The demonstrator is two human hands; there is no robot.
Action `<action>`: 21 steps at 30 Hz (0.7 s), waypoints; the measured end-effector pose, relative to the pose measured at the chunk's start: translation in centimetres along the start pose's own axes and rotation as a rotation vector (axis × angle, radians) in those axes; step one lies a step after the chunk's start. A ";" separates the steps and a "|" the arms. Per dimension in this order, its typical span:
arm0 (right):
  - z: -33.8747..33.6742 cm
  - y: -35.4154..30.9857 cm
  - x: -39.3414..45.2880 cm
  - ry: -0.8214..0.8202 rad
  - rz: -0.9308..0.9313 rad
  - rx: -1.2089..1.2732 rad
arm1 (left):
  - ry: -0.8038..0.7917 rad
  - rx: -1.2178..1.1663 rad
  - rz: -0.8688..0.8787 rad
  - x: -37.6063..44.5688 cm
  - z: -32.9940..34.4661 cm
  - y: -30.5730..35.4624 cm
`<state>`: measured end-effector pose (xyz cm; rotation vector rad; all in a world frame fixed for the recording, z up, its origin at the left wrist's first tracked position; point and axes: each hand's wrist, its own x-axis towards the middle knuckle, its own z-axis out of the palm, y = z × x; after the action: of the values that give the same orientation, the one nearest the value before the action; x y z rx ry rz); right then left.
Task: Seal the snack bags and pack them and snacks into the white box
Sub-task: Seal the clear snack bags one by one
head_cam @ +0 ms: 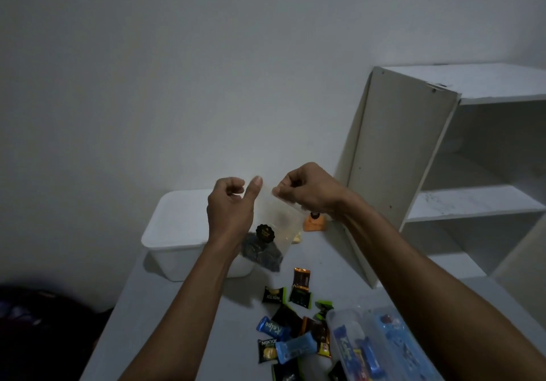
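I hold a clear snack bag (267,244) up above the table, with dark snacks at its bottom and a round black label on its front. My left hand (232,207) pinches the bag's top edge at the left with thumb raised. At the top right corner, my right hand (307,190) pinches the same edge. The white box (174,230) stands behind and to the left of the bag, its inside mostly hidden from this angle. An orange snack bag (315,223) and a pale yellow one (296,237) lie behind the held bag.
Several wrapped snacks (291,318) lie scattered on the white table (165,321). A clear plastic tray (369,348) with blue packets sits at the front right under my right forearm. A white shelf unit (443,156) stands at the right. Dark objects lie off the table's left edge.
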<state>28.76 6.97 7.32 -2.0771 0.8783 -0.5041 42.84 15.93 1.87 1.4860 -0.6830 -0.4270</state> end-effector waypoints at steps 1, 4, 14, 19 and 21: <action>0.4 0.1 -0.1 0.019 0.002 0.023 | 0.006 0.033 -0.010 -0.1 0.0 0.2; 1.7 0.3 -0.2 0.063 0.005 0.064 | -0.035 0.072 -0.051 -0.4 0.1 0.8; 3.8 0.3 0.7 0.116 0.083 0.152 | -0.101 0.110 -0.094 -0.3 -0.3 1.2; 4.6 0.4 1.1 0.170 0.104 0.221 | -0.101 0.113 -0.098 -0.4 -0.5 1.3; 4.8 0.4 1.0 0.182 0.111 0.248 | -0.094 0.116 -0.100 -0.4 -0.4 1.4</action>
<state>32.25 8.58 4.18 -1.7680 0.9770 -0.7125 42.64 16.59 3.17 1.6228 -0.7198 -0.5444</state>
